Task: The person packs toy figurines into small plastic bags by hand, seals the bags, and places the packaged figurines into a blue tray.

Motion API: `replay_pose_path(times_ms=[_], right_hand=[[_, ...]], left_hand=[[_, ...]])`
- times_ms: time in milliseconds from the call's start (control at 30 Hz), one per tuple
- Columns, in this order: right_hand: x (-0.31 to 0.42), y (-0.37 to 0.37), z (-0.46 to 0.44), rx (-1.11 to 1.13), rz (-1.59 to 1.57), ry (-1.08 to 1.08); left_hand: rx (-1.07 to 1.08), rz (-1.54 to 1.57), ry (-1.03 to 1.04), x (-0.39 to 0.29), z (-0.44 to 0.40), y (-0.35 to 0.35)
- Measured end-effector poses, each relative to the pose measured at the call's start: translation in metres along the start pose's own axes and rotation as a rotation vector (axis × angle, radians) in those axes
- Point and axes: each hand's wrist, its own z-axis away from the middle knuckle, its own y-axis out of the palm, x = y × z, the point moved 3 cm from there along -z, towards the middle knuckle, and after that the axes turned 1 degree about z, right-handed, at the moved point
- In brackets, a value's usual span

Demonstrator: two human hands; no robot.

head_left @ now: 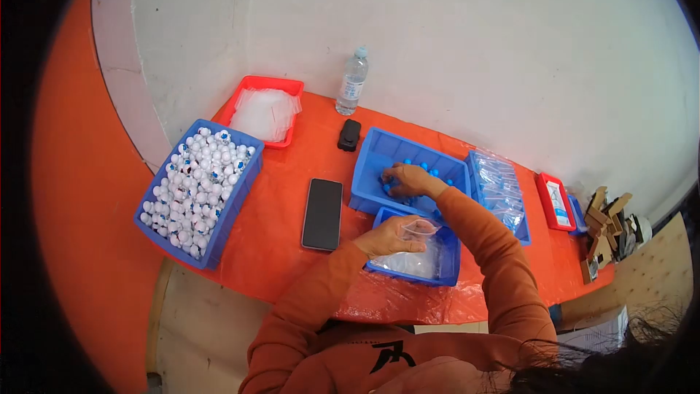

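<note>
My left hand (394,239) is closed on the rim of a clear plastic bag (421,228), its mouth held apart in a rounded shape. It is above a small blue bin (453,270) that holds more clear plastic bags (417,263). My right hand (410,180) is down inside a larger blue bin (397,142), palm downward with curled fingers. Blue shows at its fingertips, apparently a small blue ball (387,186). More blue balls (433,172) lie on the bin floor beside the hand; some are hidden beneath it.
At left a blue bin (251,168) is heaped with white balls (197,190). Behind are a red tray (284,138) of clear sheets and a water bottle (352,84). A phone (322,213) and a black device (349,135) lie mid-table. Filled bags (498,182) and cardboard (604,226) are right.
</note>
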Motion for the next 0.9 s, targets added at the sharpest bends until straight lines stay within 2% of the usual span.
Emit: replay_pose_path(times_ms=[200,333,367,500,533,667,867,900], right_hand=[[-0.003,0.010,0.020,-0.142,-0.007,-0.064],[0.004,-0.020,0.050,-0.275,-0.412,-0.026],[0.003,-0.022,0.057,-0.281,-0.417,-0.022],[-0.003,-0.026,0.084,-0.406,-1.162,-0.086],[0.002,-0.028,0.092,-0.411,-1.167,-0.080],[0.029,-0.033,0.126,-0.495,-1.803,-0.133],[0.043,-0.024,0.133,-0.496,-1.899,-0.263],[0.043,-0.023,0.132,-0.525,-1.821,-0.278]], left_hand=[[-0.026,-0.062,-0.016,-0.001,0.003,-0.002],[-0.046,-0.056,-0.053,-0.003,0.005,-0.002],[-0.041,-0.059,-0.060,-0.002,0.005,-0.002],[-0.107,-0.065,-0.051,0.003,0.007,-0.008],[-0.102,-0.065,-0.057,0.003,0.007,-0.008],[-0.168,-0.080,-0.033,-0.001,0.010,-0.008],[-0.263,-0.214,0.008,0.001,0.012,-0.012],[-0.262,-0.215,-0.002,-0.002,0.013,-0.010]])
